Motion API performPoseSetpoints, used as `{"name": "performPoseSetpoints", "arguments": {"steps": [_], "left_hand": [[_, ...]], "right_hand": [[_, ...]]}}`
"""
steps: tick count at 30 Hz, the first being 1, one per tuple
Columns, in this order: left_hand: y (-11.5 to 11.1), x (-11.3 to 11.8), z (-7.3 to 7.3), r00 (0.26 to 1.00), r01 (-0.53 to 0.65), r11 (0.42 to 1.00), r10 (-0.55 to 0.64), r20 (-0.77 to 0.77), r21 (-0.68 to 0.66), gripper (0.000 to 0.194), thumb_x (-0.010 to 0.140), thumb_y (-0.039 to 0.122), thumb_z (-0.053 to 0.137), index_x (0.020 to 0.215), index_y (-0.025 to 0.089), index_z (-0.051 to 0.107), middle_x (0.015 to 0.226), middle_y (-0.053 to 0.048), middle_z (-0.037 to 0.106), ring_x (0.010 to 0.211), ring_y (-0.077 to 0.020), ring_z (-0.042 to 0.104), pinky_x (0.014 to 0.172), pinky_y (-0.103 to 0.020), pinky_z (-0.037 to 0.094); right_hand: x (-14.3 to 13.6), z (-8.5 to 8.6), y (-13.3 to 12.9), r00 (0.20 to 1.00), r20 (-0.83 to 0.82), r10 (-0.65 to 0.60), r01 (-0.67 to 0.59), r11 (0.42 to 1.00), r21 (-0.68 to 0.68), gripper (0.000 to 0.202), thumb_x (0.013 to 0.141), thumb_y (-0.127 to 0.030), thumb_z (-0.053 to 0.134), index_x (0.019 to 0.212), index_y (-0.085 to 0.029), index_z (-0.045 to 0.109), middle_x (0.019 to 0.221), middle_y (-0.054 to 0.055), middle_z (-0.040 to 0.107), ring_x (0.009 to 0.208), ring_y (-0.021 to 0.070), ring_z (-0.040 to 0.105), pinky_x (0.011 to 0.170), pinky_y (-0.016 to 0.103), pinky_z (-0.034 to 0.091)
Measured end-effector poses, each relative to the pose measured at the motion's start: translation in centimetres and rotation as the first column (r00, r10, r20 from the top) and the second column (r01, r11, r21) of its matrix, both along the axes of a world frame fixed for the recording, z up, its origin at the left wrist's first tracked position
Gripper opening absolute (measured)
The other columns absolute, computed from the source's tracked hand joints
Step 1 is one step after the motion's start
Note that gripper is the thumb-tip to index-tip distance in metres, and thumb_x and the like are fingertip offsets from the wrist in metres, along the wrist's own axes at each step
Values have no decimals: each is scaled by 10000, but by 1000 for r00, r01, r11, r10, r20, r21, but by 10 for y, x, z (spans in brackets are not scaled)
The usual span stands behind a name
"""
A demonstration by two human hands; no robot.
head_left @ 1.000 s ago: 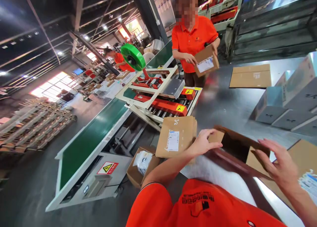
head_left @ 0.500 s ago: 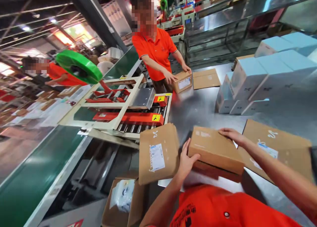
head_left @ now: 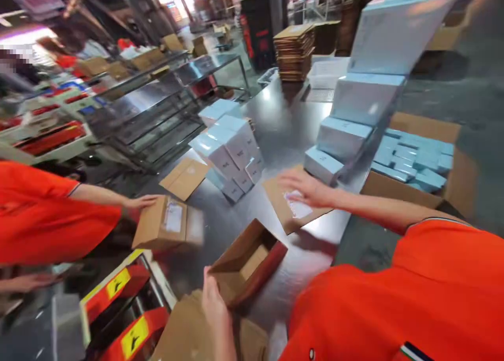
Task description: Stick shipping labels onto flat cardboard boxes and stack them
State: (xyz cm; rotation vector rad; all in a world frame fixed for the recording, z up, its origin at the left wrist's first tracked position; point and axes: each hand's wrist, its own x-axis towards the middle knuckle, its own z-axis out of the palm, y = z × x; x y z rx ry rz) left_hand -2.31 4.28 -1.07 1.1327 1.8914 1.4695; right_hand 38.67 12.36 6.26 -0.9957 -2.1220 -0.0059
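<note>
An open-topped brown box (head_left: pixel 246 266) stands tilted on the metal table (head_left: pixel 271 132), its inside bare. My left hand (head_left: pixel 216 300) holds it by its near left side. Over a flat brown carton with a white label (head_left: pixel 289 206), my right hand (head_left: pixel 305 187) is spread, fingers apart and somewhat blurred; whether it touches the carton I cannot tell. Beyond the carton sit stacked pale blue-white boxes (head_left: pixel 236 148). More flattened cardboard (head_left: pixel 185 327) lies beside my left forearm.
On the left, a person in an orange shirt (head_left: pixel 51 214) has a hand on a labelled brown box (head_left: pixel 161 222). A roller machine (head_left: pixel 134 319) is at lower left. Rightward are white boxes (head_left: pixel 342 137) and an open carton of small pale-blue packs (head_left: pixel 413 158). Flat cartons (head_left: pixel 293 51) are piled behind.
The view has swung right. The box that both hands held now shows its open side and is in my left hand only. My right hand has left it for the flat carton.
</note>
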Motion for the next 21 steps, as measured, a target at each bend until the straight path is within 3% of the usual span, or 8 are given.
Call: {"name": "performPoseSetpoints", "arguments": {"steps": [1,3,4,6,10,15,18,21], "left_hand": [[-2,0,0,997,-5,1000,4,-72,-10,608,880,525,500,1378,178,531,1500,-120,472,1405,-282,407,1190,-439,283],[-9,4,0,979,-34,999,33,-201,-1,610,861,508,510,1357,153,539,1461,-156,496,1366,-304,443,1168,-458,309],[-12,8,0,968,-55,998,61,-245,28,607,847,504,519,1333,142,549,1403,-171,533,1305,-314,496,1131,-470,355],[-18,14,-2,954,-88,992,109,-279,87,574,819,490,536,1262,128,572,1223,-162,606,1117,-300,595,1024,-477,451],[-19,27,-5,968,-106,989,125,-217,99,464,798,452,547,1139,144,610,1023,-97,644,946,-249,620,947,-453,491],[-10,50,3,992,-75,995,68,104,64,436,783,422,602,1114,147,677,1206,-123,678,1148,-263,611,1075,-441,421],[3,58,6,947,23,992,-61,315,123,411,807,403,619,1129,159,696,1274,-101,671,1210,-238,595,1085,-408,426],[11,62,6,925,-6,995,-31,380,98,396,831,389,616,1134,149,702,1238,-86,695,1193,-239,609,1076,-429,435]], "right_hand": [[41,9,4,979,-33,-199,200,979,45,427,965,-371,444,1351,-208,527,1409,130,512,1400,249,362,1152,520,322],[115,18,7,763,-79,-642,646,762,46,493,949,-387,486,1364,-122,507,1499,184,403,1461,321,231,1175,586,214],[144,17,7,640,-35,-768,768,640,-8,545,924,-386,533,1365,-69,497,1532,223,341,1471,383,163,1157,638,174],[179,5,7,540,154,-828,841,537,-62,575,886,-317,588,1360,-9,486,1552,267,283,1460,453,107,1115,703,144],[189,-26,1,618,354,-702,754,656,-13,515,883,-272,614,1385,-200,522,1626,157,160,1468,450,88,1071,762,102],[150,-8,-11,791,-2,-612,598,774,-207,454,870,-228,637,1318,-162,606,1546,180,306,1353,353,409,1077,519,392],[94,19,-24,906,-385,-176,150,984,-97,534,860,-349,694,1361,-221,560,1530,104,345,1375,264,405,1091,404,415],[30,31,-35,841,-460,283,-358,930,-82,559,836,-426,715,1358,-328,540,1528,32,365,1434,268,332,1132,434,382]]}}
